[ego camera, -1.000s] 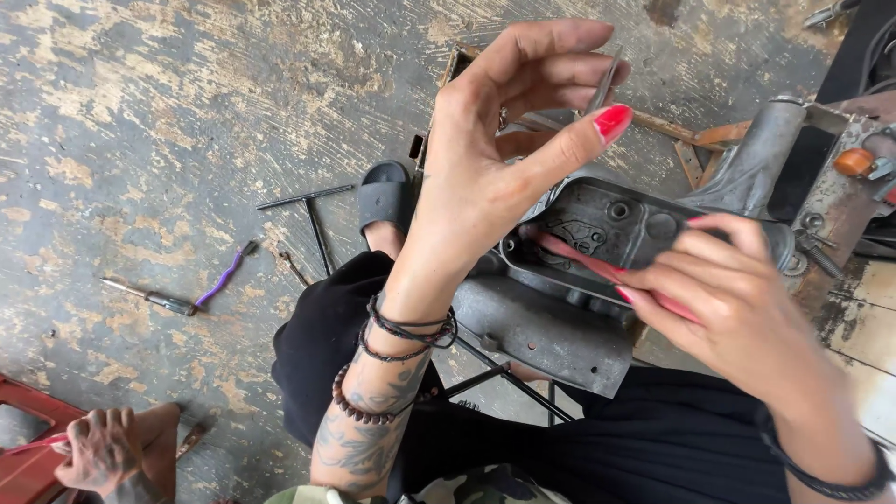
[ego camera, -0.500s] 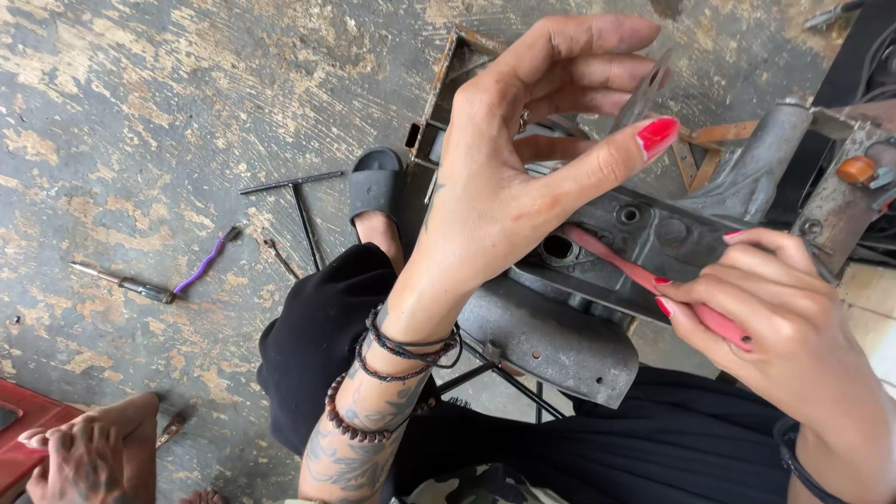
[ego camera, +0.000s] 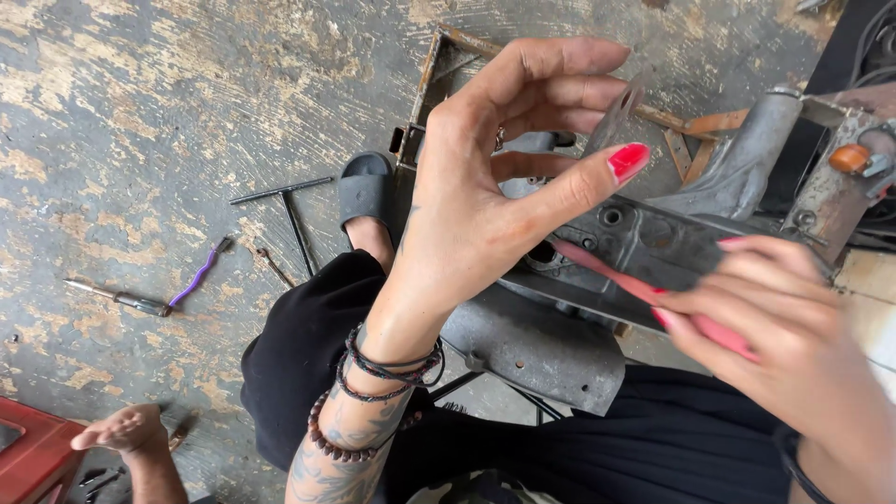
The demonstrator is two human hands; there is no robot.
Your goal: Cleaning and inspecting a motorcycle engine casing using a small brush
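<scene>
The grey engine casing (ego camera: 597,280) rests across the seated person's lap, long axis running up toward the right; the right hand (ego camera: 793,364) pinches a pink file (ego camera: 644,291) slanting down-left onto it; the left hand (ego camera: 495,196), raised higher, pinches a small thin metal piece (ego camera: 623,112) between spread fingers.

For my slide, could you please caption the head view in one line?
Left hand pinches a thin metal piece while right hand holds a pink tool against a grey engine casing.
</scene>
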